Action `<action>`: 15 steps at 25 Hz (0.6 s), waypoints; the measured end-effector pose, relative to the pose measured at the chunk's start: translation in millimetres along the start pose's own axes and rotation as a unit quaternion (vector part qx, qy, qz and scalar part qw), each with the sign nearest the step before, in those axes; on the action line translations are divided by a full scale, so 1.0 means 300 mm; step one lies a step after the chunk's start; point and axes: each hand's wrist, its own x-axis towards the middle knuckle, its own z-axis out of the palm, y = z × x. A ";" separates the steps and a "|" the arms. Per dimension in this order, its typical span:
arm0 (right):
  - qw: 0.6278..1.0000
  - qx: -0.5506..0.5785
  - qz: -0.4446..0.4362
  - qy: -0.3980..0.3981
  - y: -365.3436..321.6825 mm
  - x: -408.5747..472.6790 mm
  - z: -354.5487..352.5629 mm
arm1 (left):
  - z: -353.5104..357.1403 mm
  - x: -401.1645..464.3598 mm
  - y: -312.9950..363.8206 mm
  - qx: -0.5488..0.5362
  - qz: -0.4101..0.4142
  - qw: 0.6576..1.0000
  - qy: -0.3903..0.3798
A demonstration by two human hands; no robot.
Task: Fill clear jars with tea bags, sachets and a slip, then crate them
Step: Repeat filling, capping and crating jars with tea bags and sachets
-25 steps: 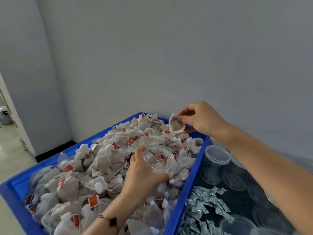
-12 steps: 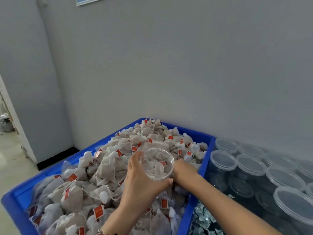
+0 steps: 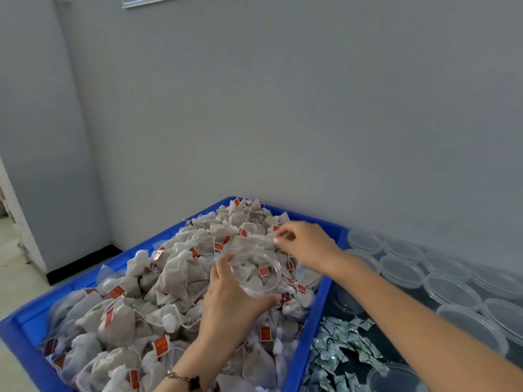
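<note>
A blue crate (image 3: 336,230) is heaped with brown mesh tea bags (image 3: 175,278) that carry red tags. My left hand (image 3: 229,304) grips a clear round jar (image 3: 256,274) tilted over the heap, with a few tea bags inside it. My right hand (image 3: 305,244) reaches to the far side of the heap, just behind the jar, and its fingertips pinch at a tea bag by a red tag (image 3: 276,229).
To the right of the crate stand several clear lidded jars (image 3: 402,271) in rows. A pile of small grey-green sachets (image 3: 339,352) lies in front of them. A grey wall runs close behind the crate and jars.
My right hand has risen from low beside the jar and reached to the far side of the heap. The jar in my left hand has stayed in place.
</note>
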 end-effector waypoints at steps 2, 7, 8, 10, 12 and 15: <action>0.985 -0.138 0.049 -0.088 0.074 0.017 0.078 | -0.002 0.003 0.000 -0.017 -0.010 1.000 0.012; 0.932 -0.291 0.115 -0.184 0.147 0.033 0.207 | -0.007 0.010 -0.004 -0.013 -0.008 1.000 0.023; 0.940 -0.284 0.104 -0.156 0.145 0.037 0.198 | -0.005 0.011 -0.006 -0.010 -0.006 1.000 0.021; 0.964 -0.226 0.096 -0.100 0.142 0.035 0.150 | 0.001 0.012 -0.015 -0.006 -0.005 1.000 0.012; 0.980 -0.163 0.102 -0.049 0.140 0.018 0.061 | 0.009 0.012 -0.023 0.002 -0.002 1.000 0.004; 0.991 -0.044 0.124 0.018 0.106 -0.055 -0.081 | 0.000 0.005 -0.016 0.009 -0.015 1.000 -0.001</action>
